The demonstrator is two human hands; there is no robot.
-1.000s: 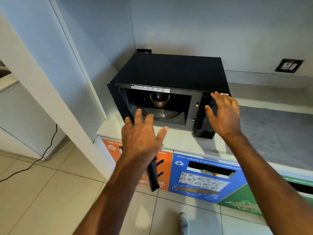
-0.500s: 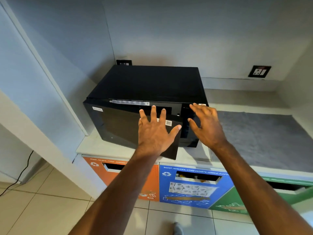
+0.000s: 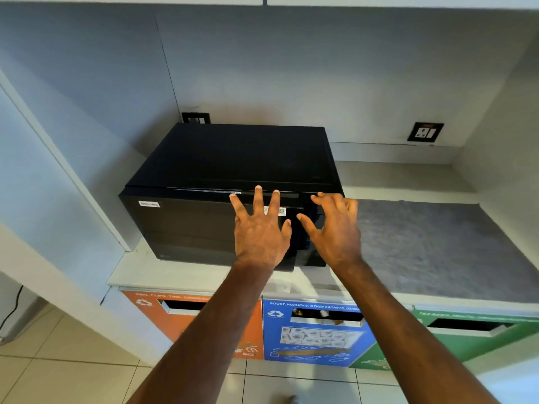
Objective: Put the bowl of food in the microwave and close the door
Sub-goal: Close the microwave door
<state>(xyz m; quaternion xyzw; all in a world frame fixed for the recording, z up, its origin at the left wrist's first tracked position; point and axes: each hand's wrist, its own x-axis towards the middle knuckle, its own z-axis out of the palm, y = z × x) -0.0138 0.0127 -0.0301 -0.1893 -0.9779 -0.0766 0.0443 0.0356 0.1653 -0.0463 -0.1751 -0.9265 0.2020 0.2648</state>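
Note:
A black microwave (image 3: 245, 158) stands on a white counter (image 3: 180, 275) in a wall niche. Its glossy door (image 3: 186, 228) lies nearly flush with the front, with a small gap still showing at the lower right edge. My left hand (image 3: 259, 231) is flat against the right part of the door, fingers spread. My right hand (image 3: 335, 228) hovers with spread fingers at the control panel on the microwave's right side, holding nothing. The bowl of food is hidden behind the door.
A grey mat (image 3: 437, 243) covers the counter right of the microwave. Wall sockets (image 3: 425, 132) sit behind. Below the counter are orange (image 3: 186, 319), blue (image 3: 315, 333) and green (image 3: 472, 336) recycling bin fronts. A white partition (image 3: 58, 176) stands close on the left. The floor is tiled.
The door has swung from wide open, with the bowl visible inside, to almost closed under my left hand. My view has shifted so the microwave sits more centrally.

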